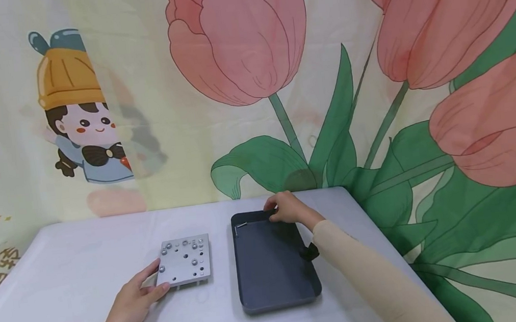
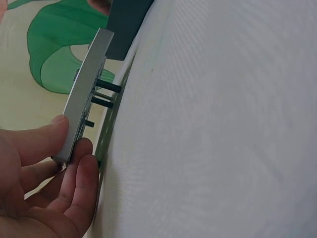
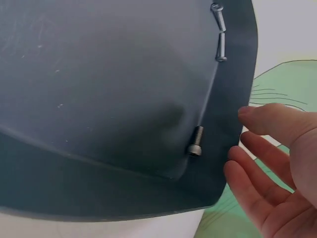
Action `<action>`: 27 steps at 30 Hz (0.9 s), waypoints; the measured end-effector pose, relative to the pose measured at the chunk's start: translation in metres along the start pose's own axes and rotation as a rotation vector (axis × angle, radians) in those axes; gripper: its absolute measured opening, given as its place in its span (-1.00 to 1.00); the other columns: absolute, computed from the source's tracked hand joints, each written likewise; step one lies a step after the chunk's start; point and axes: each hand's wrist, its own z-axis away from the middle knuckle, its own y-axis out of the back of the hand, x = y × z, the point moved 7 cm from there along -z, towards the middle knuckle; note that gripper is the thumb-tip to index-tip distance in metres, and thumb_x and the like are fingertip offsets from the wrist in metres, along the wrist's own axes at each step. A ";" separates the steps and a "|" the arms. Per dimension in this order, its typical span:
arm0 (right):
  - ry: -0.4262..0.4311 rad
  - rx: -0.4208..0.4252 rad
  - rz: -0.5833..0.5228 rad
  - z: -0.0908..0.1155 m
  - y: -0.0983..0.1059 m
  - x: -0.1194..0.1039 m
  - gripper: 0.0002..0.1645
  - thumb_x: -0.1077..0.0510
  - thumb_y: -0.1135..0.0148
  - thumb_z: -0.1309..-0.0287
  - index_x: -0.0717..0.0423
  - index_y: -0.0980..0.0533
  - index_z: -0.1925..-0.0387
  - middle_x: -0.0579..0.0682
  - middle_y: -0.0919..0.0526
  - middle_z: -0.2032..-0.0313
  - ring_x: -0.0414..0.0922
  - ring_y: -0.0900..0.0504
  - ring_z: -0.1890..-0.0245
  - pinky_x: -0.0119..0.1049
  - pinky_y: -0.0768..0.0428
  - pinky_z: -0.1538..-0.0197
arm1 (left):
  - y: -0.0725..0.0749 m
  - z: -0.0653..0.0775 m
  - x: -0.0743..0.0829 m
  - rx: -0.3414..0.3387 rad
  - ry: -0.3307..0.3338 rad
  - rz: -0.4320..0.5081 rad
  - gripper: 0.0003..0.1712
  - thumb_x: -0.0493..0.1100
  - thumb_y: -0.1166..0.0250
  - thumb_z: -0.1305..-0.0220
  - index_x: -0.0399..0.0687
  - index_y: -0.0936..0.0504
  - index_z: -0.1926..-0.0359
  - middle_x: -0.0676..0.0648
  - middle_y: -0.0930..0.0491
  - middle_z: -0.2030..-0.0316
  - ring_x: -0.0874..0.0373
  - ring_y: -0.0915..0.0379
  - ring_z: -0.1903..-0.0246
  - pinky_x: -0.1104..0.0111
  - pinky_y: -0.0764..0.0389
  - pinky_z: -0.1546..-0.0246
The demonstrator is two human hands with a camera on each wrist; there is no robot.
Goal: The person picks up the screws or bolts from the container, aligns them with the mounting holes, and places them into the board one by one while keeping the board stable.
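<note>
Leftmost above the white cloth (image 1: 87,263), the left hand (image 1: 134,297) pinches a drilled metal plate (image 1: 182,271) by one corner, probably keeping holes reachable; rightward, a dark tray (image 1: 272,272) corrals loose screws (image 3: 196,141); at its far rim, the right hand (image 1: 287,208) has parted, empty fingers.

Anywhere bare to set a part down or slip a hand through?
Biggest patch: white tabletop left of the left hand and metal plate. Also a narrow strip between plate and tray, plus the tray's bare near half. Crowded: the tray's far end, with loose screws and the right hand; right of it, the sleeve crosses.
</note>
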 end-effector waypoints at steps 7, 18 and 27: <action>-0.053 0.024 0.046 0.002 -0.006 0.012 -0.67 0.34 -0.52 -0.20 0.22 -0.75 -0.02 0.11 -0.80 0.06 0.02 -0.74 0.05 -0.07 -0.68 -0.08 | 0.000 -0.001 0.004 0.009 -0.017 -0.024 -0.02 0.07 -0.44 -0.42 -0.01 -0.17 -0.68 -0.34 -0.25 -0.56 0.08 -0.63 -0.02 0.35 -0.54 0.20; -0.036 0.075 0.091 0.011 -0.014 0.026 -0.70 0.32 -0.50 -0.20 0.14 -0.77 0.01 0.01 -0.82 0.08 -0.01 -0.73 0.01 -0.05 -0.65 -0.12 | -0.002 -0.001 -0.001 -0.003 0.008 -0.012 -0.01 0.08 -0.45 -0.41 0.01 -0.16 -0.68 -0.35 -0.21 -0.57 0.06 -0.57 -0.02 0.35 -0.56 0.23; 0.006 0.137 0.071 0.015 -0.008 0.036 -0.71 0.30 -0.52 -0.20 0.11 -0.79 0.02 -0.04 -0.84 0.11 -0.04 -0.76 0.02 -0.05 -0.64 -0.14 | 0.001 0.000 0.003 0.004 0.008 -0.025 -0.01 0.08 -0.45 -0.41 0.01 -0.16 -0.68 -0.35 -0.22 -0.56 0.05 -0.54 0.00 0.36 -0.53 0.26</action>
